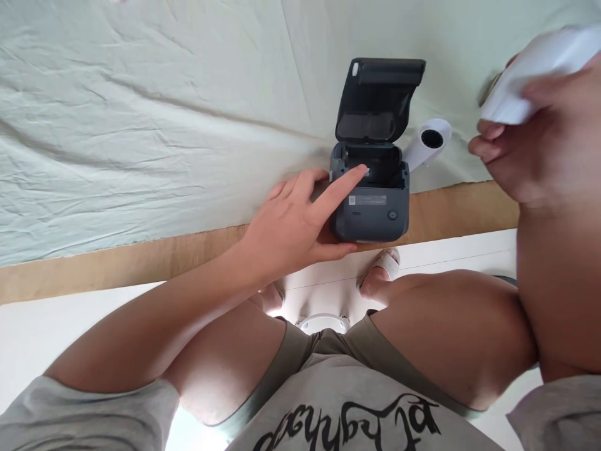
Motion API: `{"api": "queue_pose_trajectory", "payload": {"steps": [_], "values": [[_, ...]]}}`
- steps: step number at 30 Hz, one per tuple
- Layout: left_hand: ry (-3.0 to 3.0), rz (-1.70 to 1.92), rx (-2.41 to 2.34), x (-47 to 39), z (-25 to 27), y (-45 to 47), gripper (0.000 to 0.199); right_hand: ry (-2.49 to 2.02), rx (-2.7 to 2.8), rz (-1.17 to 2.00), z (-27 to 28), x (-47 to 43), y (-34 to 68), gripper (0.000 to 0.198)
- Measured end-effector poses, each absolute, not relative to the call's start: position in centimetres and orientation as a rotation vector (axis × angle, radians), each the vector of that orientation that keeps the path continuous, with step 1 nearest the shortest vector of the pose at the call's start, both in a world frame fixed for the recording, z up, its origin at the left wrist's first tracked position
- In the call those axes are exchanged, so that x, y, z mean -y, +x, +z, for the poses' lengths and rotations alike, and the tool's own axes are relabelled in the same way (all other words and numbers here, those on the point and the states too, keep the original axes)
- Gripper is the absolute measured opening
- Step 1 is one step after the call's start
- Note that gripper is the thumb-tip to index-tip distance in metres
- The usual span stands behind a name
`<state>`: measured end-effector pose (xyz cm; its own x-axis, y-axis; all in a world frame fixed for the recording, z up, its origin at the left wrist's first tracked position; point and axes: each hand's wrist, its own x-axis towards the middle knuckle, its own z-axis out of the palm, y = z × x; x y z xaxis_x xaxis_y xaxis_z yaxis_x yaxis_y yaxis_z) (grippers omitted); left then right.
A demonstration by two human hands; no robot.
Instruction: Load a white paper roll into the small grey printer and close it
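Note:
A dark grey label printer stands at the table's near edge, its black lid raised and the compartment showing. My left hand grips the printer's left side. Its thumb lies along the front and its index finger reaches over the open compartment. At the right, my right hand is closed around a smooth white object, blurred and partly cut off by the frame, so its kind is unclear. Behind the printer's right side lies a white object with a round black end, apart from both hands.
A pale green wrinkled cloth covers the table, with a bare wooden edge along the front. My legs are below it, over a white floor. A small brownish thing shows partly behind the right hand.

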<state>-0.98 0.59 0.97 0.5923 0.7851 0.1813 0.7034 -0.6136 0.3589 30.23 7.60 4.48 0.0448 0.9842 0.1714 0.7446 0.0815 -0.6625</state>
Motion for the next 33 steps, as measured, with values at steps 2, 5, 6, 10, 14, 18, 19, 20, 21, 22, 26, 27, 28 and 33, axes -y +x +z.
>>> {"api": "queue_pose_trajectory", "payload": {"steps": [2, 5, 6, 10, 14, 18, 19, 20, 21, 22, 26, 27, 28, 33], "values": [[2.568, 0.471, -1.233, -0.5, 1.0, -0.9, 0.098, -1.742, 1.619, 0.529, 3.8, -7.5, 30.4, 0.048], [2.521, 0.454, -1.267, -0.4, 1.3, -0.9, 0.085, -1.839, 1.596, 0.466, 3.2, -6.9, 31.0, 0.041], [2.499, 0.447, -1.279, -0.3, 1.3, -0.9, 0.080, -1.887, 1.606, 0.448, 3.2, -6.7, 31.2, 0.039], [2.455, 0.433, -1.319, -0.1, 1.5, -0.8, 0.077, -2.049, 1.669, 0.395, 2.9, -6.6, 32.0, 0.043], [2.463, 0.454, -1.325, -0.1, 1.4, -0.9, 0.079, -2.028, 1.767, 0.307, 2.7, -6.4, 32.3, 0.061], [2.468, 0.451, -1.297, -0.3, 1.4, -1.0, 0.079, -1.764, 1.930, 0.041, 3.3, -5.1, 31.3, 0.062], [2.468, 0.448, -1.298, -0.3, 1.4, -1.0, 0.080, -1.683, 2.016, 0.014, 3.5, -4.8, 30.8, 0.061], [2.471, 0.443, -1.300, -0.4, 1.4, -0.9, 0.082, -1.619, 2.104, 0.017, 3.6, -4.5, 30.2, 0.062], [2.475, 0.439, -1.302, -0.4, 1.4, -0.9, 0.084, -1.578, 2.181, 0.038, 3.6, -4.4, 29.6, 0.063], [2.481, 0.434, -1.302, -0.5, 1.5, -0.8, 0.086, -1.570, 2.234, 0.076, 3.6, -4.3, 29.0, 0.064], [2.493, 0.418, -1.289, -0.6, 1.7, -0.5, 0.085, -1.691, 2.251, 0.230, 3.5, -4.8, 27.5, 0.067], [2.492, 0.409, -1.287, -0.6, 1.8, -0.5, 0.086, -1.726, 2.237, 0.266, 3.4, -4.9, 27.4, 0.068], [2.489, 0.400, -1.291, -0.6, 1.8, -0.5, 0.087, -1.756, 2.222, 0.301, 3.4, -5.0, 27.3, 0.069], [2.506, 0.414, -1.279, -0.7, 1.6, -0.8, 0.087, -1.813, 2.145, 0.379, 3.0, -5.4, 27.5, 0.070]]}}
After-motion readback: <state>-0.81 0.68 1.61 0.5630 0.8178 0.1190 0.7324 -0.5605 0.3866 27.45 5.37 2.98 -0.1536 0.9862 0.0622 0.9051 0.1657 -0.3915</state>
